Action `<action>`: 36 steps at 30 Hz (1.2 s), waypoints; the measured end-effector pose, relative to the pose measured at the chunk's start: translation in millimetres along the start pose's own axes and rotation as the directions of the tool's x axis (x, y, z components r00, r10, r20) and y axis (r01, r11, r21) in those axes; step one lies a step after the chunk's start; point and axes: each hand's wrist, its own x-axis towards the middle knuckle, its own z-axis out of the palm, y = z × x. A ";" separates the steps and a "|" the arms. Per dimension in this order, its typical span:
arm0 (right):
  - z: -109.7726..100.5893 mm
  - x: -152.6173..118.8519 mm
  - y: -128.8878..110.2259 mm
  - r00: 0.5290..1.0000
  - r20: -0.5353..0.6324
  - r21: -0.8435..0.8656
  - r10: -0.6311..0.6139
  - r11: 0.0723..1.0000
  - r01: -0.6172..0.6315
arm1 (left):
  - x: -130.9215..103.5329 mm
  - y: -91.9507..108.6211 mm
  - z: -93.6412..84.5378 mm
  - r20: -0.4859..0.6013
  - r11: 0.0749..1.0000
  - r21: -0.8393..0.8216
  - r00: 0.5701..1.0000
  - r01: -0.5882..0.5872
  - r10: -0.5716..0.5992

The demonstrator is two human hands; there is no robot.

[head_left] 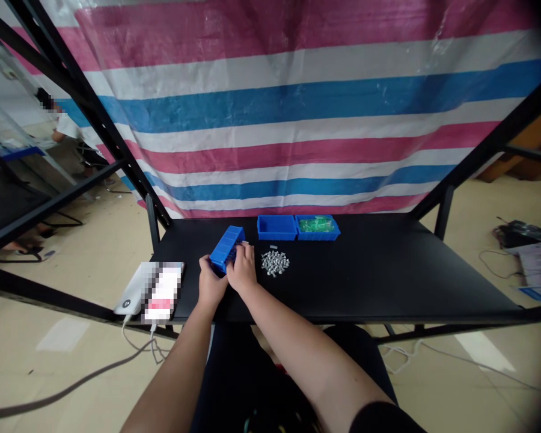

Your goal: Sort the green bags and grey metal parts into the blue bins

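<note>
A blue plastic bin (226, 246) is tipped on its side above the black tabletop, its opening turned to the right. My left hand (211, 281) is closed around its near end. My right hand (243, 264) is at the opening, fingers curled and partly hidden there; what they hold, if anything, I cannot make out. To the right of this hand lies a loose pile of small silver metal pieces (275, 263), like screws. Just behind the pile is a small flat grey piece (273, 247).
At the table's back stand another blue bin (276, 235) and a blue bin with green pieces (316, 225). A phone (165, 294) and a white power bank (135, 291) with cables are at the left edge. Black frame posts (442, 204) flank a striped sheet (288, 108). A person (70, 127) sits far left.
</note>
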 end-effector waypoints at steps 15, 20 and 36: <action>-13.7 9.2 8.9 0.920 0.269 -0.158 -0.285 0.929 0.334 | 4.5 -12.6 -4.8 0.014 0.997 0.039 0.998 -0.062 0.062; -12.1 7.6 7.6 0.924 0.274 -0.204 -0.268 0.923 0.328 | 8.5 -12.9 -10.0 0.050 0.992 0.079 0.994 -0.100 0.096; -17.0 6.6 4.4 0.955 0.220 -0.190 -0.200 0.951 0.243 | 7.2 -14.0 -8.4 0.082 0.969 -0.099 0.969 -0.225 0.233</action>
